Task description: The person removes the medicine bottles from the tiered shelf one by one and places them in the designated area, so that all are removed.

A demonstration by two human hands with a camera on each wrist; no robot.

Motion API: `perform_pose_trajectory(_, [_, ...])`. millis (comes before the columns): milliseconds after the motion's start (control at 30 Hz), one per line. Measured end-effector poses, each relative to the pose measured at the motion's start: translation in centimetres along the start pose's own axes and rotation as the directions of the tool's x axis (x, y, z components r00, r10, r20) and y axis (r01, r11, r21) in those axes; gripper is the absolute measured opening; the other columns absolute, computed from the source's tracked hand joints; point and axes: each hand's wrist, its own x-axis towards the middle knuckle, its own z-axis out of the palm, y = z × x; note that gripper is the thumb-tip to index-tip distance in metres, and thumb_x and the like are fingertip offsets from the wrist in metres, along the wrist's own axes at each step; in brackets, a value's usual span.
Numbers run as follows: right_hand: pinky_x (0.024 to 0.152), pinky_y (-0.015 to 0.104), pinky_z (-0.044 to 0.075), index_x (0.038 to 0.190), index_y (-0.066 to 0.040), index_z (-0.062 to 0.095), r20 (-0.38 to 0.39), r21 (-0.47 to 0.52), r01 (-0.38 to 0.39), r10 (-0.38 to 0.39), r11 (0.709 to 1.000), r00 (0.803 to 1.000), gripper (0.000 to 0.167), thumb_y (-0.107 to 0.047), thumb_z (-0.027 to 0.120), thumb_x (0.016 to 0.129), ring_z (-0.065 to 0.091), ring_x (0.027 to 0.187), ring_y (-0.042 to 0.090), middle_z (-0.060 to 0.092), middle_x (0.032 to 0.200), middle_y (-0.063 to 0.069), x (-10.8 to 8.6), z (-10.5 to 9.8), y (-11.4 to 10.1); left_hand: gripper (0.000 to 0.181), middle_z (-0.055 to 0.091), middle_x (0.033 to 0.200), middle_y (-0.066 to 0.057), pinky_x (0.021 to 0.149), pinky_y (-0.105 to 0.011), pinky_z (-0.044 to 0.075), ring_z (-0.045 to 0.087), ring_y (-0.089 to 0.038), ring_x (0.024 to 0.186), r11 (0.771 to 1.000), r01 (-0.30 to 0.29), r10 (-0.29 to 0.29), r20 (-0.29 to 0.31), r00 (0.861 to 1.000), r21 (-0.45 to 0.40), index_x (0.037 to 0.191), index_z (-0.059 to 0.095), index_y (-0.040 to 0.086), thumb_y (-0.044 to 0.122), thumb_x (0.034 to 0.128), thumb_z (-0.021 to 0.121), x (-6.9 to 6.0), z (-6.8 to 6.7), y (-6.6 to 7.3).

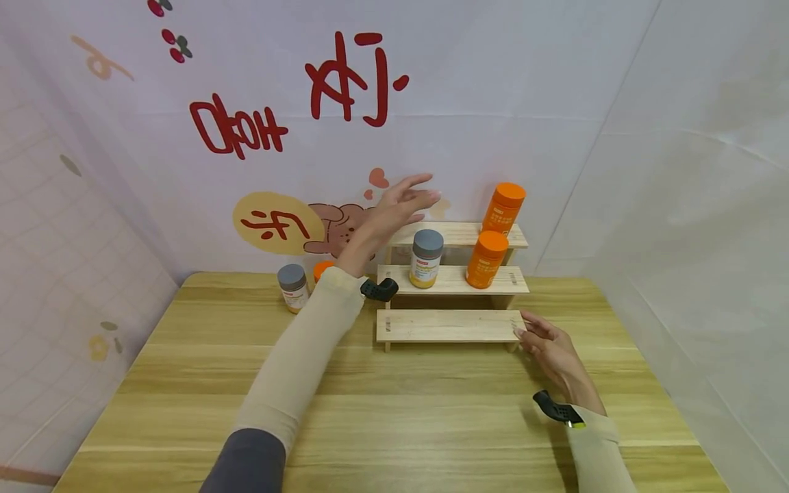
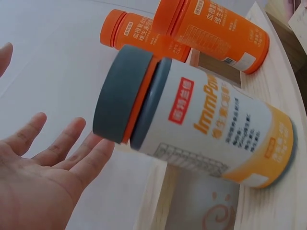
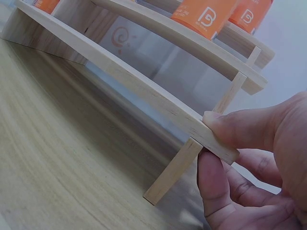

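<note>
The lowest tier (image 1: 450, 325) of a wooden rack (image 1: 457, 279) is pinched at its right end by the right hand (image 1: 550, 348), in a narrow grip. The left hand (image 1: 401, 209) is raised near a grey-lidded bottle (image 1: 427, 260), its grip wide. That bottle is stood on the middle tier (image 1: 453, 287) beside an orange bottle (image 1: 486, 261); another orange bottle (image 1: 503, 207) is carried by the top tier (image 1: 456, 235). Left of the rack, a second grey-lidded bottle (image 1: 294, 291) is set on the desk (image 1: 419, 418) (an orange thing (image 1: 322, 269) beside it is partly hidden by a sleeve (image 1: 302, 356)).

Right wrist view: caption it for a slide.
Right hand pinching one end of the lowest board of a tiered pale-wood stand, orange cylindrical bottles higher up.
</note>
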Motion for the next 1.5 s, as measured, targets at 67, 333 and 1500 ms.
perform_pose_trajectory(67, [0.087,0.020,0.055,0.161,-0.006,0.031,-0.001,0.007,0.002,-0.002,1.000,1.000,0.073,-0.020,0.069,0.100,0.061,0.101,0.002,0.059,0.117,-0.011,0.0,0.0,-0.1,0.068,0.059,0.144,-0.007,0.120,-0.048,0.041,0.052,-0.023,0.139,1.000,0.011,-0.011,0.001,1.000,0.009,0.157,0.041,0.024,0.038,0.0964,0.068,0.7,0.4,0.1])
perform_pose_trajectory(333, [0.087,0.019,0.055,0.161,-0.006,0.029,0.001,0.005,-0.003,0.003,1.000,1.000,0.073,-0.020,0.068,0.100,0.061,0.101,0.001,0.059,0.116,-0.012,0.0,0.0,-0.1,0.069,0.058,0.146,-0.008,0.120,-0.049,0.040,0.051,-0.027,0.142,0.998,0.053,-0.054,0.027,0.998,0.017,0.158,0.040,0.023,0.037,0.0970,0.069,2.3,2.1,0.6])
perform_pose_trajectory(1500, [0.088,0.020,0.056,0.161,-0.008,0.031,-0.014,-0.006,-0.005,0.005,1.000,1.000,0.075,-0.022,0.070,0.099,0.060,0.105,0.003,0.054,0.130,-0.004,0.1,-0.1,0.3,0.071,0.052,0.147,-0.007,0.114,-0.048,0.047,0.054,-0.020,0.127,0.982,0.118,-0.132,0.086,0.988,0.148,0.156,0.043,0.019,0.040,0.0944,0.072,7.7,9.0,0.1])
